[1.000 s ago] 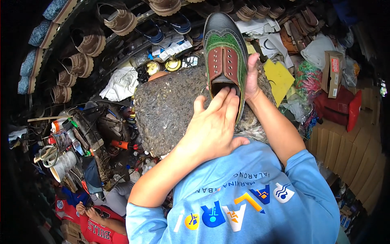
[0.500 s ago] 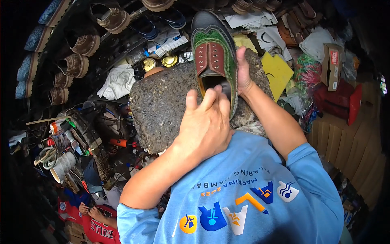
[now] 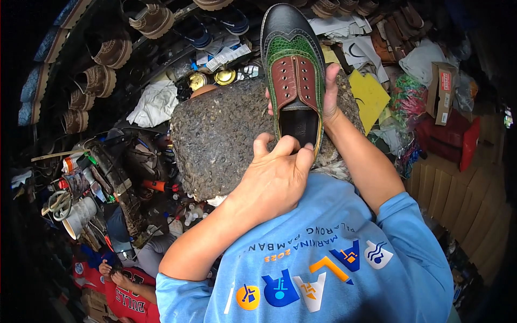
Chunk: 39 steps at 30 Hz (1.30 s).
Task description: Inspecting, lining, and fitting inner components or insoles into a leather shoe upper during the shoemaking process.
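A lace-less dress shoe (image 3: 295, 81) has a black toe, a green textured band and a brown eyelet panel. It points away from me, opening up, above a rough stone block (image 3: 215, 134). My right hand (image 3: 331, 102) is wrapped under it, thumb along the right side and fingertips showing at the left. At the heel end, my left hand (image 3: 277, 175) grips the rim of the opening with bent fingers. The dark insole shows inside; the sole is hidden.
Brown shoes (image 3: 151, 21) line racks at the upper left. Beyond the block lie open tins (image 3: 224, 76) and a white cloth (image 3: 154, 103). A yellow sheet (image 3: 369, 98) and a cardboard box (image 3: 441, 91) are at right. Another person in red (image 3: 126, 293) sits lower left.
The shoe has turned its top more toward view and shifted slightly right. My left fingers have come out of the opening to the heel rim. My right fingertips now show at the shoe's left side.
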Each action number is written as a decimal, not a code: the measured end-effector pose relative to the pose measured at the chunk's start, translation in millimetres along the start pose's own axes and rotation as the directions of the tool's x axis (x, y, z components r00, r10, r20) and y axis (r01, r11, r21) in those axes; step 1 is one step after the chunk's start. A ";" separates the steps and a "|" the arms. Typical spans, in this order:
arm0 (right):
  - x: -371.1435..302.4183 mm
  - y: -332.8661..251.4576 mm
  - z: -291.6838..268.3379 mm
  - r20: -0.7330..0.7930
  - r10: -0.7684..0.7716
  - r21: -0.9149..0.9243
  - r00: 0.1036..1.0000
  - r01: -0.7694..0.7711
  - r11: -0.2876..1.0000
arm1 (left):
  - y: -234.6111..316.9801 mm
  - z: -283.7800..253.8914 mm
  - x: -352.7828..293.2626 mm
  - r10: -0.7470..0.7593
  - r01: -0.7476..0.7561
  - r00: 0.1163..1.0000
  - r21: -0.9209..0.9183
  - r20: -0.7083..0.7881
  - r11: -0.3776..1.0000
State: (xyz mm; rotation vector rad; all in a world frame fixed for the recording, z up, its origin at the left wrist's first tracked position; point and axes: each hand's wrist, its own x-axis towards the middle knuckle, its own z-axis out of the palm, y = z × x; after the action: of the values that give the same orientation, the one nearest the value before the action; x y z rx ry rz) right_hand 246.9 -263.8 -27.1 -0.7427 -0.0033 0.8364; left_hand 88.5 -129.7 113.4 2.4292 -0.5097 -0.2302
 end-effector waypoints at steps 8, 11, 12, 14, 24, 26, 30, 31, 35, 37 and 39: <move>-6.0 -3.2 0.6 0.018 0.001 -0.064 1.000 0.000 0.998 | -8.8 -52.1 -15.6 -0.116 0.064 0.983 -0.320 -0.145 0.945; -0.7 -3.1 0.9 0.022 0.014 -0.036 1.000 -0.014 0.999 | 9.8 -19.2 -9.1 -0.195 0.208 0.975 -0.133 0.104 0.969; -1.5 -4.1 2.6 0.016 0.014 -0.038 1.000 -0.013 0.999 | 11.3 -12.7 -9.7 -0.191 0.205 0.976 -0.137 0.106 0.969; -2.3 -4.9 6.5 0.043 0.011 -0.063 0.999 -0.008 0.998 | 14.6 -6.6 -10.6 -0.228 0.247 0.953 -0.076 0.199 0.966; -6.2 -12.6 31.0 0.039 -0.074 -0.103 0.997 0.077 0.992 | 12.1 -6.9 -20.4 -0.209 0.204 0.975 0.074 0.074 0.976; -7.4 -12.7 42.4 -0.022 -0.143 -0.173 0.989 0.137 0.975 | 13.0 -23.3 -19.7 -0.230 0.242 0.952 -0.039 0.203 0.969; -7.6 -16.7 10.3 0.116 -0.082 -0.026 0.990 0.086 0.996 | 22.2 -53.6 -28.9 -0.115 -0.011 0.965 -0.473 -0.237 0.881; -11.8 -21.5 7.0 0.244 -0.001 0.179 0.970 -0.044 0.983 | 18.5 -56.2 -34.6 -0.089 -0.067 0.924 -0.387 -0.371 0.919; -23.7 -24.2 9.2 0.427 -0.014 0.534 0.904 -0.240 0.811 | 9.0 -51.5 -40.1 -0.127 -0.092 0.759 -0.297 -0.639 0.950; -25.1 -22.2 11.7 0.432 -0.046 0.568 0.901 -0.232 0.790 | 10.6 -46.2 -36.3 -0.139 -0.051 0.762 -0.272 -0.632 0.961; -29.1 -20.0 19.7 0.384 -0.038 0.568 0.923 -0.204 0.797 | 15.9 -36.1 -29.9 -0.171 -0.040 0.816 -0.349 -0.553 0.936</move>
State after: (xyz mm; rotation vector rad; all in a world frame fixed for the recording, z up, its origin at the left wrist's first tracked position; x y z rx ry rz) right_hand 234.8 -280.4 7.7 0.0335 -0.0479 0.9885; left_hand 66.8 -108.7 152.7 2.0237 -0.0906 0.3637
